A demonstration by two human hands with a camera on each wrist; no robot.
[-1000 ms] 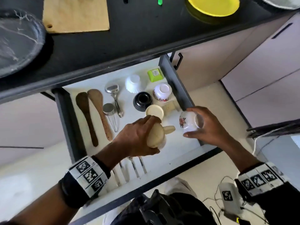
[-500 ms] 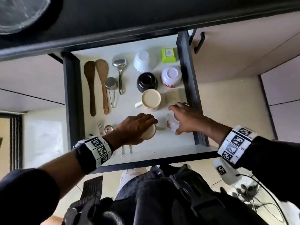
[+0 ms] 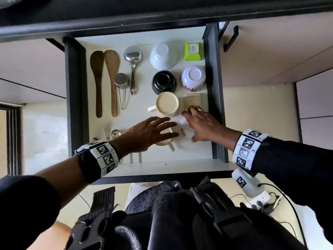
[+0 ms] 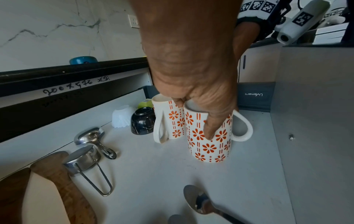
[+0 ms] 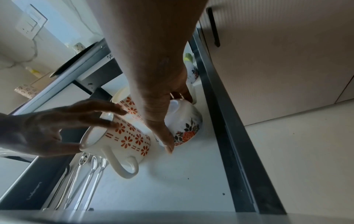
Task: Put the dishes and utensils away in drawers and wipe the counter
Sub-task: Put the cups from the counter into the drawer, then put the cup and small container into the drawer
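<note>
I am standing a tall flowered mug (image 4: 208, 134) upright on the floor of the open drawer (image 3: 215, 98), just in front of its twin (image 4: 168, 119). My left hand (image 3: 144, 134) is spreading over its rim, fingers (image 4: 211, 128) nearly straight, one lying down the side, nothing pinched. My right hand (image 3: 200, 126) is curling round a small floral bowl (image 5: 184, 125), setting it mouth-down just beside the mug, near the drawer's right wall.

The bowl's rim is sitting very close to the mug (touching or not, I cannot tell). If I am pulling either hand away carelessly, a knuckle could be catching the mug's handle (image 5: 122, 165) and tipping it onto the spoons (image 5: 90, 174) lying nearby, or knocking ceramic against ceramic and chipping it.
</note>
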